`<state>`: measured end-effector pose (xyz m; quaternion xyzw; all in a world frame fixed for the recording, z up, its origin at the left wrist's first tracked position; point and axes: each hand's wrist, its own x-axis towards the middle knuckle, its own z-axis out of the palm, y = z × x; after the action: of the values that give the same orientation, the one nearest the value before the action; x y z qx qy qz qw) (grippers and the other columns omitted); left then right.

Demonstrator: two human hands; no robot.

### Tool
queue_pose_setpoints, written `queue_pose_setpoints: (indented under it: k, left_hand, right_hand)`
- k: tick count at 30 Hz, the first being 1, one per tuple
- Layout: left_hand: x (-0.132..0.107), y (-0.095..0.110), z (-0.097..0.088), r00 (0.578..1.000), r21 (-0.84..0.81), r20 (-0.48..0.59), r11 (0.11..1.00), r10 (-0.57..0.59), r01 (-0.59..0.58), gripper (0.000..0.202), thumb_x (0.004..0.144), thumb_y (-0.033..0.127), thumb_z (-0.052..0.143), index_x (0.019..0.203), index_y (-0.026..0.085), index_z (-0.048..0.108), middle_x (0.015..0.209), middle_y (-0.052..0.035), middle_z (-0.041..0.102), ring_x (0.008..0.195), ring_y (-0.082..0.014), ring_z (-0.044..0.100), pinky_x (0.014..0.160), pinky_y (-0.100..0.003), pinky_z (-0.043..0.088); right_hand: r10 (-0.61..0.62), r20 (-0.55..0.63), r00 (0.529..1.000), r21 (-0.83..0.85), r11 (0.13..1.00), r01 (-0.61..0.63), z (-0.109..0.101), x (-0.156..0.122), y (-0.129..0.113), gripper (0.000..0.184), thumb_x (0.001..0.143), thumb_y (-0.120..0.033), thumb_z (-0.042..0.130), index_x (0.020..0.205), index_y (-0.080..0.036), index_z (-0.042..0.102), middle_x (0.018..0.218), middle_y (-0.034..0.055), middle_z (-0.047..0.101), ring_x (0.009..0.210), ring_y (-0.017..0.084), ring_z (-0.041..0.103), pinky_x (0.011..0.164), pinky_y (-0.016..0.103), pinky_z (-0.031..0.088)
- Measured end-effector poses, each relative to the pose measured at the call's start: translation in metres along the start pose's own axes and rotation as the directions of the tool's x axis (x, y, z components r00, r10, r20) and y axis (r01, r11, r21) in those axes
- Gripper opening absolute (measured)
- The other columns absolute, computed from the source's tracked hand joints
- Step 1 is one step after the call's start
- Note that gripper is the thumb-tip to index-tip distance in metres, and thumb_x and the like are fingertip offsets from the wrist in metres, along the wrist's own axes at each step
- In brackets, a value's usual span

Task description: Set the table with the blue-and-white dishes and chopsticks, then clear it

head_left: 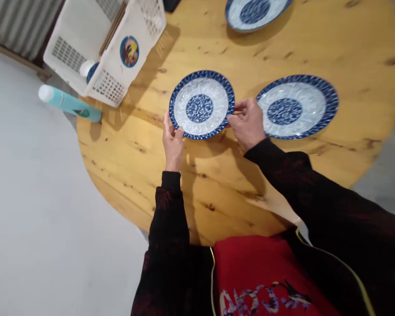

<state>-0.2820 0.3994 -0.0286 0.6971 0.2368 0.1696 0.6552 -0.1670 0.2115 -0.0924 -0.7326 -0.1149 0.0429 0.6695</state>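
Note:
A round plate (181, 98) with a blue patterned rim and blue centre is held up between my two hands, face towards me. My left hand (173, 142) grips its lower left edge, thumb on the front. On the right edge, my right hand (249, 124) pinches the rim with its fingers closed. Just beyond my right hand lies a larger oval plate (312, 107) in the same blue and white pattern, on the wooden table (213, 188). Another matching plate (237, 19) sits at the far side, cut off by the top of the view.
At the back left stands a white plastic basket (115, 72) with a round sticker; a blue-and-white item and thin brown edges show inside. Beside it, at the table's edge, is a turquoise bottle (69, 103) with a white cap. A black object (171, 4) is partly visible behind.

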Motion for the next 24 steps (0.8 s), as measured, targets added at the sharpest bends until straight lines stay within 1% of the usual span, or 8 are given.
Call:
queue_pose_setpoints:
  k: [3,6,9,11,13,15,17,24]
  left_hand:
    - [-0.044,0.015,-0.02,0.998,-0.032,0.013,0.997,-0.063,0.064,0.072,0.095,0.046,0.063,0.157,0.031,0.031,0.134,-0.0072,0.061,0.124,-0.0256,0.059,0.109,-0.05,0.047]
    - [-0.098,0.018,-0.037,0.99,-0.019,-0.003,0.989,-0.144,0.144,0.075,0.094,0.045,0.066,0.158,0.029,0.032,0.128,-0.0084,0.065,0.116,-0.0245,0.063,0.106,-0.049,0.049]
    - [-0.149,0.005,-0.046,0.97,-0.027,-0.046,0.971,-0.241,0.24,0.077,0.093,0.044,0.067,0.159,0.027,0.031,0.128,-0.0095,0.067,0.116,-0.0236,0.063,0.107,-0.045,0.049]
    - [-0.178,-0.006,-0.047,0.954,-0.062,-0.065,0.955,-0.294,0.29,0.077,0.093,0.043,0.067,0.159,0.026,0.032,0.134,-0.0102,0.065,0.123,-0.0241,0.061,0.111,-0.043,0.047]
    - [-0.201,-0.017,-0.047,0.945,-0.106,-0.084,0.946,-0.315,0.306,0.075,0.092,0.041,0.068,0.157,0.025,0.035,0.144,-0.0108,0.06,0.133,-0.0253,0.055,0.115,-0.041,0.043]
    - [-0.216,-0.026,-0.048,0.937,-0.114,-0.101,0.939,-0.335,0.323,0.074,0.09,0.04,0.069,0.156,0.024,0.037,0.15,-0.0108,0.055,0.14,-0.0265,0.049,0.119,-0.041,0.039]
    - [-0.225,-0.033,-0.05,0.929,-0.095,-0.109,0.934,-0.354,0.344,0.075,0.09,0.041,0.069,0.156,0.023,0.038,0.151,-0.0106,0.053,0.142,-0.0276,0.047,0.12,-0.042,0.037]
    - [-0.228,-0.047,-0.061,0.944,-0.059,-0.08,0.947,-0.32,0.316,0.073,0.09,0.042,0.068,0.155,0.023,0.04,0.149,-0.0093,0.056,0.143,-0.0265,0.046,0.121,-0.04,0.036]
  right_hand:
    - [0.079,0.056,0.995,0.059,0.995,-0.083,-0.009,-0.043,-0.018,0.024,0.078,-0.019,0.066,0.097,-0.025,0.053,0.091,0.0008,0.064,0.076,0.016,0.066,0.075,0.036,0.059]
    - [0.152,0.057,0.987,0.046,0.987,-0.155,-0.014,-0.097,-0.039,0.025,0.075,-0.023,0.07,0.09,-0.026,0.05,0.084,-0.0013,0.062,0.077,0.017,0.066,0.075,0.036,0.06]
    - [0.258,0.067,0.964,0.014,0.966,-0.259,-0.017,-0.148,-0.048,0.027,0.073,-0.031,0.071,0.09,-0.025,0.05,0.085,0.0006,0.064,0.08,0.019,0.067,0.078,0.036,0.059]
    - [0.327,0.08,0.942,0.008,0.945,-0.328,-0.021,-0.176,-0.048,0.03,0.073,-0.036,0.071,0.09,-0.025,0.049,0.085,0.0018,0.064,0.08,0.02,0.067,0.079,0.037,0.059]
    - [0.377,0.097,0.921,0.008,0.925,-0.379,-0.025,-0.197,-0.046,0.033,0.073,-0.041,0.072,0.089,-0.025,0.048,0.084,0.0027,0.064,0.08,0.02,0.066,0.078,0.038,0.059]
    - [0.399,0.112,0.91,0.005,0.915,-0.402,-0.028,-0.212,-0.043,0.034,0.073,-0.043,0.071,0.089,-0.025,0.047,0.084,0.0034,0.064,0.079,0.021,0.066,0.077,0.038,0.058]
    - [0.404,0.123,0.907,0.004,0.913,-0.407,-0.029,-0.223,-0.04,0.033,0.074,-0.043,0.07,0.09,-0.025,0.048,0.085,0.0035,0.063,0.079,0.021,0.065,0.076,0.038,0.058]
    - [0.43,0.112,0.896,0.0,0.901,-0.433,-0.022,-0.243,-0.031,0.031,0.073,-0.041,0.07,0.088,-0.025,0.048,0.085,0.0029,0.062,0.075,0.018,0.061,0.07,0.034,0.055]
